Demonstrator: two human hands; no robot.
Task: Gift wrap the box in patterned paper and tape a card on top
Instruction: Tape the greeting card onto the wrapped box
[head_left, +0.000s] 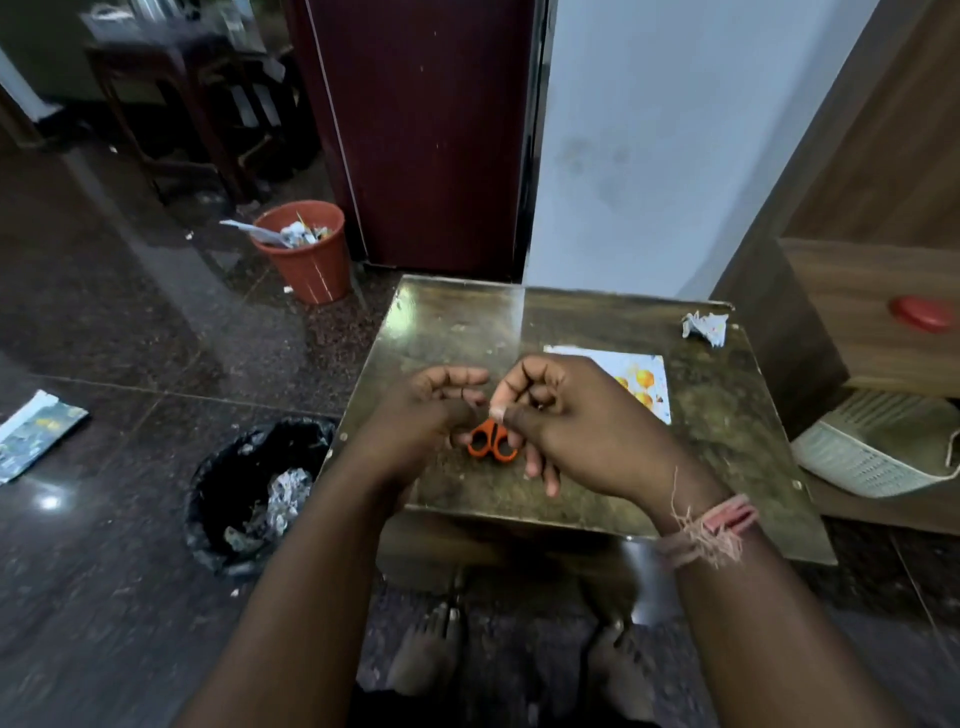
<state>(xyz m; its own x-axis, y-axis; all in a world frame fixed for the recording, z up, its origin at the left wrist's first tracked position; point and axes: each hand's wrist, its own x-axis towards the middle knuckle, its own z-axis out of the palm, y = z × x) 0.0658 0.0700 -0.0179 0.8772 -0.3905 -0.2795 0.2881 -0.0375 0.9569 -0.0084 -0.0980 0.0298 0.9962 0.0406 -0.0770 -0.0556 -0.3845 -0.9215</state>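
both hands (431, 410) (566, 410) meet above orange scissors (491, 440) mid-table (727, 467).

Two hands met above a small brown bench (727, 415). The left hand (431, 410) was loosely curled; the right hand (566, 415) pinched something small, perhaps tape, at its fingertips. Orange-handled scissors (491, 441) lay on the bench beneath the hands. Patterned paper (639, 384) lay flat just beyond the right hand, a crumpled scrap (705, 326) at the bench's far right corner. A black-lined bin (260, 488) stood on the floor left of the bench, an orange bin (306, 254) farther off.
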